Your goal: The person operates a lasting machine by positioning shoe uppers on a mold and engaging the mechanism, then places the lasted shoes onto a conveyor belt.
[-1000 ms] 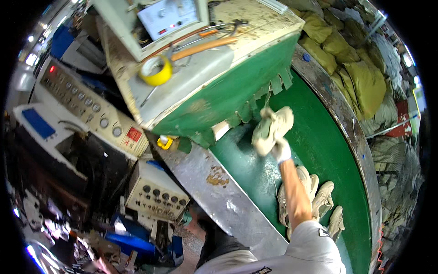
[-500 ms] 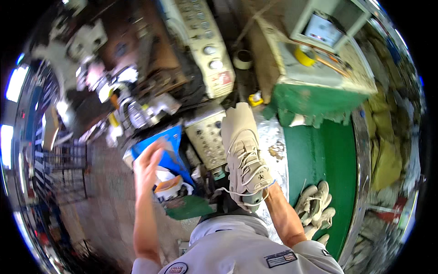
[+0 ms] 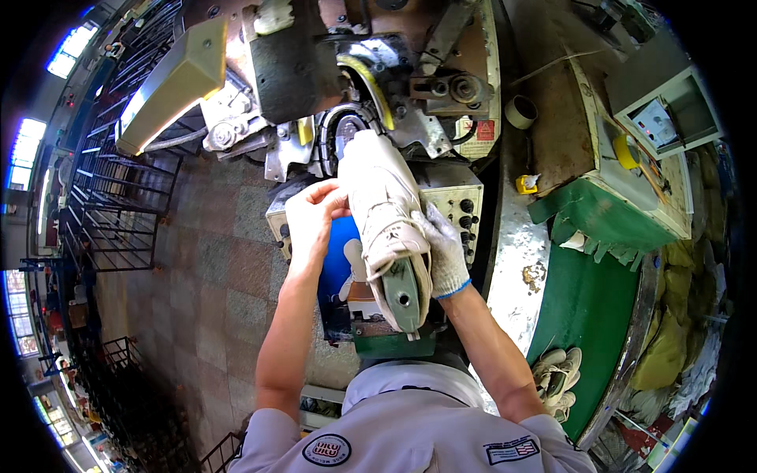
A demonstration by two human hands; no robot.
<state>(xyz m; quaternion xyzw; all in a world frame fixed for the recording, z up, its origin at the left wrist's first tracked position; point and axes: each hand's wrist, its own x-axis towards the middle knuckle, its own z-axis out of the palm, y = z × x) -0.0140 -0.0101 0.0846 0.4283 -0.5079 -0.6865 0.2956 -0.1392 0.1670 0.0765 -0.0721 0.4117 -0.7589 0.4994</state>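
A beige lace-up shoe upper [image 3: 388, 187] is held lengthwise, its toe against the curved clamp [image 3: 344, 126] of a machine. A green shoe last [image 3: 402, 296] with a round hole shows in its heel opening. My right hand [image 3: 443, 248], in a pale glove with a blue cuff edge, grips the shoe's right side. At the left edge near the toe, my bare left hand [image 3: 315, 213] has its fingers curled in and pinched against the shoe. The shoe hides part of its fingertips.
Below the shoe is a blue container [image 3: 335, 256] with pale pieces inside. Control panels with knobs [image 3: 465, 217] flank the machine. To the right, more beige shoes [image 3: 558, 374] lie on a green surface [image 3: 579, 292], beyond a worn metal strip. Dark racks [image 3: 130, 205] stand left.
The shoe has come up to the machine's clamp in my right hand. My left hand has moved from over the blue container to the shoe's toe. The view has swung left.
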